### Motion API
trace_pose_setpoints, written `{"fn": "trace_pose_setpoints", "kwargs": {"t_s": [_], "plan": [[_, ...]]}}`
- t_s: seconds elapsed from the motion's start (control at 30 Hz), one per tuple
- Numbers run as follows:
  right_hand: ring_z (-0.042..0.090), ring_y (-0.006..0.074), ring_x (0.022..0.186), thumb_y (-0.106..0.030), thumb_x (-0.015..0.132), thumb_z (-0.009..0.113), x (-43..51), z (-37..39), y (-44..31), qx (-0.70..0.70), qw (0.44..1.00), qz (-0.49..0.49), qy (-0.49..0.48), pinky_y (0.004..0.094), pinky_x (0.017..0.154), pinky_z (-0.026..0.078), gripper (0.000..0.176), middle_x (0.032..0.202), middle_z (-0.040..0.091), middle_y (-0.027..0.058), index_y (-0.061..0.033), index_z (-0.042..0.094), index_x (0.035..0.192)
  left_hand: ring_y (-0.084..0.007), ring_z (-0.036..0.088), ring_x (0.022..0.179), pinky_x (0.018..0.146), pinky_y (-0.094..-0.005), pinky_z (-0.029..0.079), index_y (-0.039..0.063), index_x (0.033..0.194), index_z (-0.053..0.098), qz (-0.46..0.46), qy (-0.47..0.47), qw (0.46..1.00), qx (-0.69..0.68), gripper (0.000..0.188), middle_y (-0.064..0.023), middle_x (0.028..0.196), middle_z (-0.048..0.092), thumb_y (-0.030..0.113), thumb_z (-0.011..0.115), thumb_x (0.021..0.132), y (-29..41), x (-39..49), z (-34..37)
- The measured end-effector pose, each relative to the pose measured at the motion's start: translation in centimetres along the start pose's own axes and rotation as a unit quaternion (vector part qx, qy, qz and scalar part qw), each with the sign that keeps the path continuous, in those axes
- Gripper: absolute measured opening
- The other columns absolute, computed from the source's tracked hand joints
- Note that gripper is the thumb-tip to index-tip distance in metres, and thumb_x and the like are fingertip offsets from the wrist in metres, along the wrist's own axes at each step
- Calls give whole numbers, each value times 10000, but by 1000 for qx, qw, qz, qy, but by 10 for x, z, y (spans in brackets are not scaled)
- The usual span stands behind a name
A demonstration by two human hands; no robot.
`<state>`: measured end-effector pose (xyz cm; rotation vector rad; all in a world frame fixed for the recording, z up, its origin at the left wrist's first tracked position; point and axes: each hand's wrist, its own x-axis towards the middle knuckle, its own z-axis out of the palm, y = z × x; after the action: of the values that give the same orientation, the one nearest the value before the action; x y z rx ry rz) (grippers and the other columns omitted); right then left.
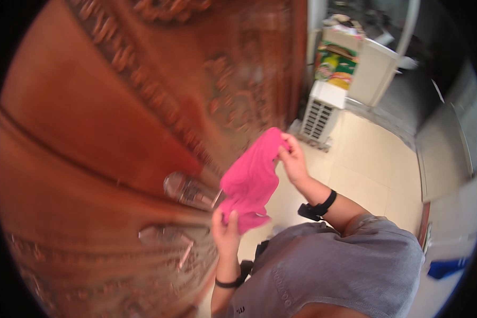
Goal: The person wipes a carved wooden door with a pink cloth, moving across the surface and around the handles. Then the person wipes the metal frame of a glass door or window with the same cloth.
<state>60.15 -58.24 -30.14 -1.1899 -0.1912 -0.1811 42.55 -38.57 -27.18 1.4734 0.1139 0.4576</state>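
A bright pink cloth is stretched between my two hands in front of a carved wooden double door. My left hand pinches its lower end between thumb and fingers. The upper corner is gripped by my right hand. Folds run along the cloth, and a loose flap hangs beside my left hand. Behind the cloth, one metal door handle is partly covered by it. A second metal handle sits lower in the view, left of my left hand. Neither hand touches the door.
The reddish-brown door with raised carvings fills the left side. A white slatted unit stands on the beige tiled floor, beneath a colourful printed carton. At right are a pale panel and a blue item.
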Motion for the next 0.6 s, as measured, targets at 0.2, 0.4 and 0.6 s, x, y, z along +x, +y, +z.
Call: {"fn": "trace_pose_setpoints", "kwargs": {"t_s": [0.2,0.4,0.6], "plan": [[615,78,826,-46,970,615,56,33,-24,-48,994,91,-22,259,675,531,204,966,638,-2,-66,608,1173,-226,617,1172,874,-359,596,33,1376,504,-73,3,972,-223,371,-129,1386,565,48,565,1010,56,45,21],[641,139,941,-89,940,669,143,98,-101,40,995,-62,-72,282,828,542,221,1050,654,38,-63,622,1155,-248,534,1296,954,-392,573,42,1370,496,81,101,976,-177,378,-121,1525,452,1,543,996,118,82,56],[598,356,1082,-57,808,704,217,169,-228,-12,842,-540,-23,394,921,500,394,1195,558,191,-42,608,1190,-274,529,1257,1038,-427,470,-6,1366,458,397,249,883,13,375,-188,1366,539,24,553,1003,194,138,73]]}}
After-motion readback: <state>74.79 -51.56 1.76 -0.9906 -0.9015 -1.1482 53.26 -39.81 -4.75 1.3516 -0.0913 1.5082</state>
